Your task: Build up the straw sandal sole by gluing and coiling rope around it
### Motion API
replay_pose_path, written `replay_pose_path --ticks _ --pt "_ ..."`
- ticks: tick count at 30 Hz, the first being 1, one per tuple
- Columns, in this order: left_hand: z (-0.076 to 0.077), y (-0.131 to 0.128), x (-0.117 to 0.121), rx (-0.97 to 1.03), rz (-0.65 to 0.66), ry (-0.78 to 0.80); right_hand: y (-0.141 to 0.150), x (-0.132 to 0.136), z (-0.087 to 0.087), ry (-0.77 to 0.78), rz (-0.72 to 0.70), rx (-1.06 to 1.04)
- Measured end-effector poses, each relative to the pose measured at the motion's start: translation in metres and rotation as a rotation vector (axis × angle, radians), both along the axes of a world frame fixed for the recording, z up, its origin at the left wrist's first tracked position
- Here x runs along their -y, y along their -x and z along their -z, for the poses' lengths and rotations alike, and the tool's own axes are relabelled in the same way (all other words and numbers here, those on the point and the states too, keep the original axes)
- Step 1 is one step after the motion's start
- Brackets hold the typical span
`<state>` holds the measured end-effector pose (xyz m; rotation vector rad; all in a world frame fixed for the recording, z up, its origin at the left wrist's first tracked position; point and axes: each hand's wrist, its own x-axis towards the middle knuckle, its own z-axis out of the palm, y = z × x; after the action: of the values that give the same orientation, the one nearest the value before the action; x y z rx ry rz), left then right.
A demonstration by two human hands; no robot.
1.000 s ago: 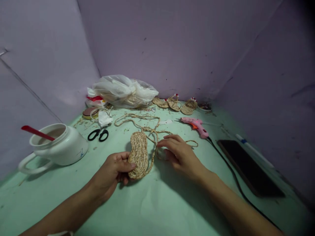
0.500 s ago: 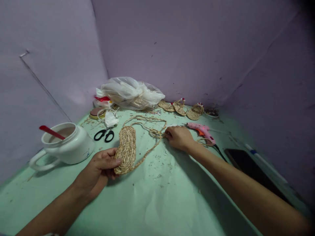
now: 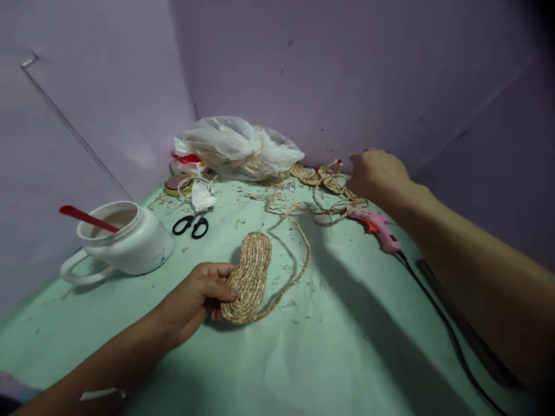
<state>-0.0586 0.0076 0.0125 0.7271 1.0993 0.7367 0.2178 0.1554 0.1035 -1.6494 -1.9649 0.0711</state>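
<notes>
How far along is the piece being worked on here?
Done: the woven sole is coiled into shape. In hand: the left hand holds it; whether the right hand grips anything is unclear. Probably left: the loose cord trailing from its edge, and straps, judging by the beaded sandals behind.

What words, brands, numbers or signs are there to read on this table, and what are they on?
No text is legible.
White pot: a small blue mark, too blurred to read.
Red-and-white packaging: any print is too small to read.
Pink glue gun: no readable lettering.
</notes>
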Motion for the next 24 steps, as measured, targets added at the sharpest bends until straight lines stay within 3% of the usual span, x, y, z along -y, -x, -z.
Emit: replay_pose_path --ticks 3,4,6,7,10,13,16,19,21,24 --pt "0.001 -0.004 0.000 -0.039 0.077 -0.020 0.016 0.060 0.027 0.060 -0.130 0.038" --pt "0.001 -0.005 0.000 -0.050 0.102 -0.021 0.021 0.082 0.037 0.127 -0.262 0.036" --pt "0.001 -0.009 -0.001 -0.073 0.150 -0.025 0.027 0.120 0.058 0.278 -0.662 0.038" --pt "0.001 -0.011 -0.001 -0.084 0.173 -0.032 0.029 0.135 0.067 0.284 -0.738 0.050" --pt "0.000 -0.016 -0.003 -0.167 0.240 -0.067 0.033 0.158 0.089 0.237 -0.713 0.102" --pt "-0.002 -0.017 -0.004 -0.347 0.350 -0.165 0.035 0.161 0.098 0.172 -0.659 0.158" --pt "-0.005 -0.015 -0.003 -0.748 0.387 -0.441 0.038 0.161 0.099 0.139 -0.636 0.168" --pt "-0.005 -0.013 0.002 -1.073 0.269 -0.715 0.041 0.164 0.098 0.136 -0.644 0.160" --pt "-0.003 -0.012 0.005 -1.038 0.254 -0.796 0.042 0.166 0.098 0.146 -0.648 0.150" --pt "0.002 -0.013 0.009 -0.917 0.335 -0.823 0.042 0.167 0.098 0.182 -0.650 0.143"
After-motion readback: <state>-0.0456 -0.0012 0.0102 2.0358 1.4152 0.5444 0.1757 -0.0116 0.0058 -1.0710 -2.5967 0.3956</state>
